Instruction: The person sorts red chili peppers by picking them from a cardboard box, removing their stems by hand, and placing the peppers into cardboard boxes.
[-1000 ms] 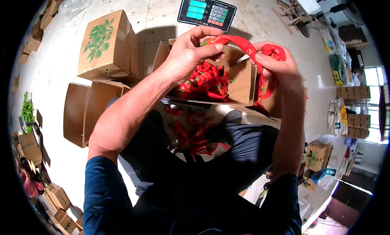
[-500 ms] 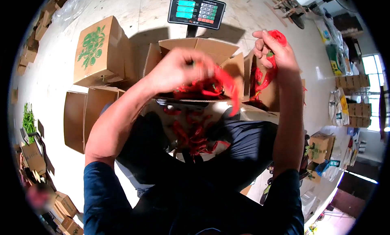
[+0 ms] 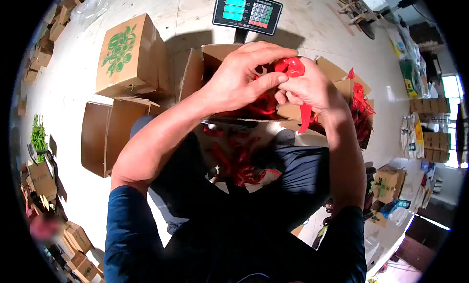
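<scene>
Pepper (image 3: pixel 291 67): above box (image 3: pixel 192 73), near right corner | left hand (image 3: pixel 244 77): pinching it; right hand (image 3: pixel 315 87): grasping it | judged light, slick, crisp, may split if squeezed; hold thick end lightly.

It looks like a produce packing or storage room — cardboard boxes (image 3: pixel 385 184) stand around the tiled floor (image 3: pixel 188 11), one carton (image 3: pixel 123 55) printed with green vegetables. A digital scale display (image 3: pixel 247 12) glows beside an open box of red peppers (image 3: pixel 362 103) — and green produce (image 3: pixel 38 138) lies off to one side.
</scene>
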